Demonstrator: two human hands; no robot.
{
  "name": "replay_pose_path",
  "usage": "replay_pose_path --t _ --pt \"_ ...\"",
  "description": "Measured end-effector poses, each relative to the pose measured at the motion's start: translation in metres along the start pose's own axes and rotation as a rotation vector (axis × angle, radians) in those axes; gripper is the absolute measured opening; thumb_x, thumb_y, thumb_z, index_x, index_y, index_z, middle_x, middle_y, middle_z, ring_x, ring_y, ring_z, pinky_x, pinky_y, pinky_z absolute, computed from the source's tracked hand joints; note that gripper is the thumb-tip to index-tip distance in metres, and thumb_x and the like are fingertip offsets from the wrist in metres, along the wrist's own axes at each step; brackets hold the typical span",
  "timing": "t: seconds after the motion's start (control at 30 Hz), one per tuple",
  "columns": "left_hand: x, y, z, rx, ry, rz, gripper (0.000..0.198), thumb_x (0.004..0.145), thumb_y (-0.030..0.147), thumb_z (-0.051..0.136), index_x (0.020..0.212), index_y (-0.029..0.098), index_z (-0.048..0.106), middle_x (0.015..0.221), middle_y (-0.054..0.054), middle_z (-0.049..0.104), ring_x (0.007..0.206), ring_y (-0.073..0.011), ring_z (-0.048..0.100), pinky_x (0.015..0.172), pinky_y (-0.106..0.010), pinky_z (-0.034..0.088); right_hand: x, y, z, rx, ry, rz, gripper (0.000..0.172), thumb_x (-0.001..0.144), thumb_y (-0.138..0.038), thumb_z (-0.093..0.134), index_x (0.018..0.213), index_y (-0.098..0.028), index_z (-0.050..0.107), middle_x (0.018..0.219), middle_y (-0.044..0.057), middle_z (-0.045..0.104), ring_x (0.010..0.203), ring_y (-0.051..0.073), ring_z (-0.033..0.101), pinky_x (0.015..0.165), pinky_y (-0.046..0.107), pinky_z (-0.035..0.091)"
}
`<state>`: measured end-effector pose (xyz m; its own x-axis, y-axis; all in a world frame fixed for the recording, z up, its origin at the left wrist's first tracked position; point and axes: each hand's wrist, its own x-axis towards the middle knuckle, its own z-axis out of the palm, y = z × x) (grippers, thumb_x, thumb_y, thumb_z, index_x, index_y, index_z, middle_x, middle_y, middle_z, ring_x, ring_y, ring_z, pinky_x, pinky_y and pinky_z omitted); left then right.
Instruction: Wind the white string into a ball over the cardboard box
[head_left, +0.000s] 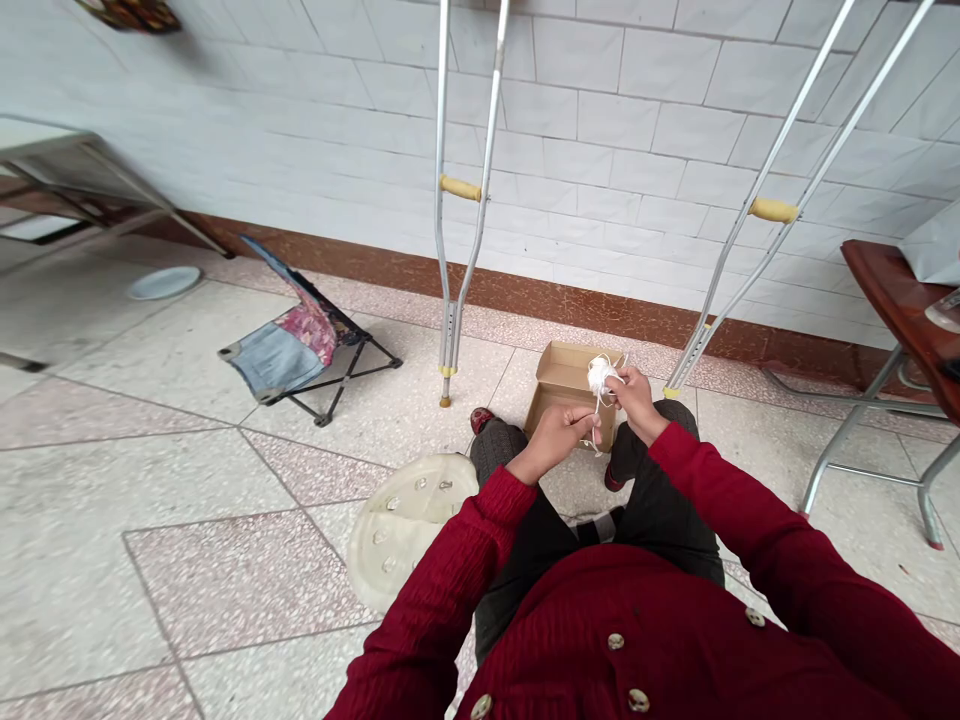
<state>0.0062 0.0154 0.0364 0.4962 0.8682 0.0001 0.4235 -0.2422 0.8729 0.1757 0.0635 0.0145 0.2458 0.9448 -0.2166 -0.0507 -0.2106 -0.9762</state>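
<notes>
I sit with both arms in red sleeves stretched over my knees. My right hand (636,398) is closed around a small white ball of string (600,375), held up in front of me. My left hand (561,432) pinches the loose strand of string (598,425) that hangs down from the ball. Both hands are close together, just above an open cardboard box (562,385) standing on the floor between my feet.
Two metal crutches (457,200) (757,220) lean on the tiled wall. A small folding stool (300,345) stands at the left, a round white lid (401,525) lies by my left knee, a white plate (163,283) on the floor far left. Tables stand at the left (52,150) and right (892,300).
</notes>
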Motion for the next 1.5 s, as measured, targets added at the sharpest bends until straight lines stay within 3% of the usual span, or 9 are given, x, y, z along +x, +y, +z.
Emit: replay_pose_path --t 0.23,0.4,0.53,0.63,0.83,1.0,1.13,1.33,1.5 --pt "-0.008 -0.033 0.004 -0.039 0.003 -0.023 0.038 0.093 0.036 0.048 0.072 0.013 0.071 0.068 -0.001 0.068 0.061 -0.0117 0.055 0.062 -0.023 0.039 -0.031 -0.050 -0.024 0.297 -0.349 0.173 0.031 0.060 -0.028 0.072 0.085 -0.017 0.057 0.063 -0.003 0.059 0.043 0.005 0.043 0.037 0.017 0.024" --pt "0.014 -0.035 -0.009 0.220 0.048 0.078 0.030 0.090 0.024 0.049 0.071 0.015 0.069 0.068 -0.002 0.067 0.066 -0.0146 0.059 0.065 -0.024 0.039 -0.077 -0.020 -0.027 0.031 -0.564 0.330 0.029 0.059 -0.023 0.071 0.084 -0.017 0.057 0.058 -0.003 0.059 0.039 0.006 0.045 0.034 0.017 0.027" --pt "0.025 -0.010 -0.013 0.563 0.068 0.264 0.026 0.089 0.019 0.051 0.068 0.016 0.067 0.070 -0.005 0.068 0.071 -0.0180 0.061 0.082 -0.031 0.042 -0.075 0.018 -0.020 -0.034 -0.463 0.322 0.025 0.059 -0.023 0.069 0.079 -0.017 0.055 0.056 -0.004 0.058 0.040 0.007 0.048 0.035 0.017 0.033" --pt "0.027 0.010 -0.017 0.719 0.085 0.319 0.027 0.091 0.018 0.049 0.071 0.015 0.067 0.070 -0.008 0.069 0.068 -0.0188 0.061 0.085 -0.034 0.042 -0.055 0.017 -0.015 0.016 -0.368 0.299 0.025 0.059 -0.022 0.069 0.078 -0.018 0.054 0.056 -0.004 0.058 0.041 0.007 0.048 0.035 0.016 0.035" --pt "0.058 0.074 -0.070 0.798 0.293 0.383 0.036 0.093 0.025 0.044 0.065 0.017 0.065 0.062 -0.005 0.063 0.061 -0.0173 0.054 0.064 -0.030 0.039 -0.020 -0.075 -0.011 0.059 -0.353 0.091 0.023 0.062 -0.020 0.069 0.082 -0.017 0.056 0.059 -0.003 0.060 0.043 0.007 0.050 0.036 0.016 0.035" --pt "0.085 0.160 -0.128 0.817 0.427 0.549 0.029 0.089 0.020 0.047 0.067 0.017 0.066 0.057 -0.002 0.055 0.066 -0.0164 0.052 0.076 -0.033 0.041 -0.007 -0.178 -0.008 0.009 -0.278 -0.295 0.023 0.065 -0.020 0.066 0.083 -0.019 0.052 0.061 -0.004 0.057 0.045 0.008 0.050 0.038 0.018 0.034" --pt "0.077 0.193 -0.135 0.758 0.480 0.566 0.026 0.085 0.016 0.049 0.066 0.016 0.066 0.060 -0.004 0.056 0.076 -0.0191 0.056 0.087 -0.038 0.040 -0.008 -0.208 -0.013 -0.134 -0.208 -0.558 0.021 0.067 -0.020 0.064 0.085 -0.020 0.052 0.064 -0.004 0.054 0.049 0.008 0.046 0.043 0.020 0.034" --pt "0.065 0.140 -0.101 0.403 0.325 0.327 0.030 0.087 0.025 0.053 0.063 0.016 0.068 0.059 -0.003 0.063 0.060 -0.0151 0.055 0.072 -0.031 0.043 0.002 -0.163 -0.021 -0.548 -0.029 -0.689 0.033 0.069 -0.026 0.065 0.101 -0.021 0.060 0.067 -0.004 0.055 0.057 0.012 0.048 0.055 0.026 0.037" --pt "0.058 0.091 -0.079 -0.134 0.108 0.235 0.033 0.088 0.035 0.055 0.069 0.014 0.072 0.075 -0.006 0.072 0.077 -0.0174 0.064 0.081 -0.030 0.046 0.009 -0.146 -0.023 -0.804 0.040 -0.853 0.041 0.072 -0.025 0.062 0.112 -0.019 0.068 0.085 0.004 0.065 0.073 0.019 0.057 0.069 0.032 0.042"
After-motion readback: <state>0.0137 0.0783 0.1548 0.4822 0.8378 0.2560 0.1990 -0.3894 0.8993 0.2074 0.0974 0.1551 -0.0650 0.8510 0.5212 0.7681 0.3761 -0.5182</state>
